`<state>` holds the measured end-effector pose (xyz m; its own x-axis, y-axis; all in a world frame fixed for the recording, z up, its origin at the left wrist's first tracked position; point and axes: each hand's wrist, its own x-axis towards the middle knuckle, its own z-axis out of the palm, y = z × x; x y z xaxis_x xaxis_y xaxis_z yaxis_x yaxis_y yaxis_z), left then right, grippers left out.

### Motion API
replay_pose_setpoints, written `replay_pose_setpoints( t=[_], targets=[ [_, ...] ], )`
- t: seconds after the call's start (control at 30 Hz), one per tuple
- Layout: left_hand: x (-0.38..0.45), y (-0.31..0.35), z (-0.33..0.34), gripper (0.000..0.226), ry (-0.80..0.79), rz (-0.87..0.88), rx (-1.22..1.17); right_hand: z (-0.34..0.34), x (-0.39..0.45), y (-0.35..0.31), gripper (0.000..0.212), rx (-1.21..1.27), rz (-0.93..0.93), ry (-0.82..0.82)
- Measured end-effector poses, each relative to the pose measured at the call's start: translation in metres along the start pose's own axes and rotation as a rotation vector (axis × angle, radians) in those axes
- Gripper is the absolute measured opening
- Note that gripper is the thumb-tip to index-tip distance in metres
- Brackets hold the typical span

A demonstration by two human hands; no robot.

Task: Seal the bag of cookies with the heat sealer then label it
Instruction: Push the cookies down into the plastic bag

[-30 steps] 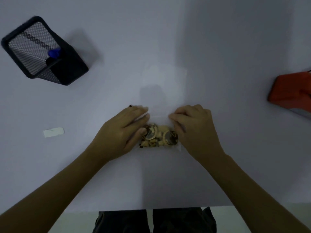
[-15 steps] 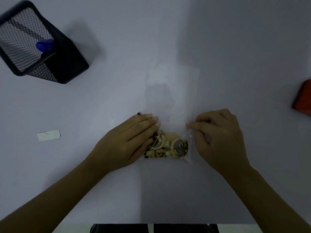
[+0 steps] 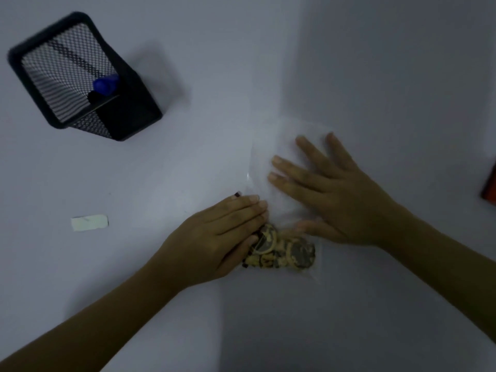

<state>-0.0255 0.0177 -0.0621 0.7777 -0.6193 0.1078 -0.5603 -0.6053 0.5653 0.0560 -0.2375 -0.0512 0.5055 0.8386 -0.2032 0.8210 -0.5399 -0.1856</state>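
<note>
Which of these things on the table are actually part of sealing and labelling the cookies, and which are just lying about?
Part of the job: bag of cookies, flattened by left hand and right hand; white label; red object at the edge, possibly the sealer.

Lying about: mesh pen holder.

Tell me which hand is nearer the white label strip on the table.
Left. The left hand lies just right of the white label strip, at the cookie bag; the right hand presses the bag farther right.
</note>
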Motion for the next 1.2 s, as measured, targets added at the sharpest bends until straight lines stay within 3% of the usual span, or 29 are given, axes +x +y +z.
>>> replay_pose_setpoints(
  t=[0.23, 0.4, 0.53, 0.83, 1.03, 1.2],
  targets=[
    [-0.001, 0.001, -0.001, 0.032, 0.021, 0.000, -0.008, -0.021, 0.017, 0.037, 0.077, -0.072, 0.176, 0.002],
    [-0.003, 0.001, 0.000, 0.032, 0.027, 0.010, 0.001, -0.007, 0.039, -0.001, 0.082, -0.082, -0.143, -0.007],
    [-0.005, 0.000, 0.000, 0.033, 0.026, -0.004, -0.005, -0.006, 0.048, 0.020, 0.078, -0.150, -0.201, -0.059],
    [-0.002, 0.000, -0.002, 0.034, 0.016, -0.029, -0.033, -0.025, 0.060, 0.048, 0.077, -0.156, 0.057, -0.021],
    [-0.004, 0.003, -0.001, 0.034, 0.019, -0.028, -0.034, -0.012, 0.044, 0.020, 0.077, -0.126, -0.096, -0.037],
    [-0.003, 0.004, -0.002, 0.033, 0.020, -0.033, -0.033, -0.026, 0.047, 0.050, 0.074, -0.061, 0.217, -0.002]
  ],
)
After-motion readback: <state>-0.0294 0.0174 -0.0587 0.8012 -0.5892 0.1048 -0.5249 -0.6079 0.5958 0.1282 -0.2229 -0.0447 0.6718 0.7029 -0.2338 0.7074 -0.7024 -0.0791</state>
